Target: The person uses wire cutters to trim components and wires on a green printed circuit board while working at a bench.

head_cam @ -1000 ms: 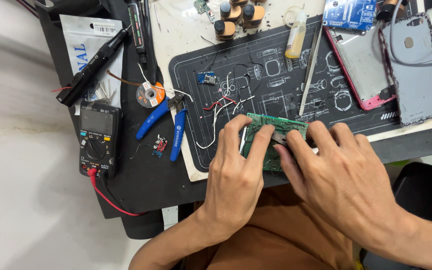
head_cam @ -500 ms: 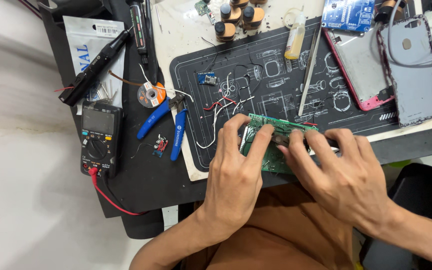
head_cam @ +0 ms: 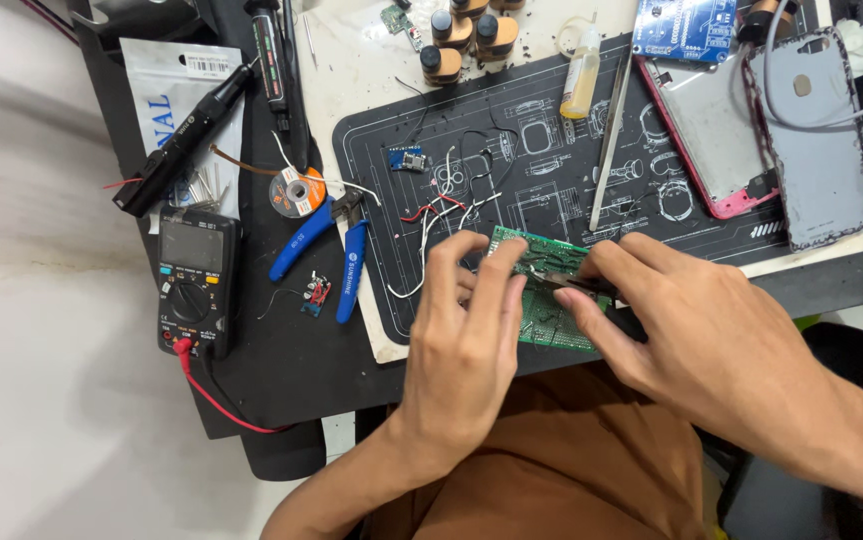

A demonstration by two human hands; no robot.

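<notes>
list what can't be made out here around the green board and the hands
Head view only:
- Green circuit board: its middle is covered by the left hand and the right hand.
- Dark tool in the right hand: only a short part shows between the fingers, so its kind is unclear.
- Blue board: cut off by the top edge.
- Small part beside the blue pliers: too small to identify.

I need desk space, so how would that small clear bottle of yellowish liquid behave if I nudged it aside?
The bottle lies on its side, so it would probably roll. It looks small and plastic, likely light. On the smooth mat it may slide easily.
</notes>
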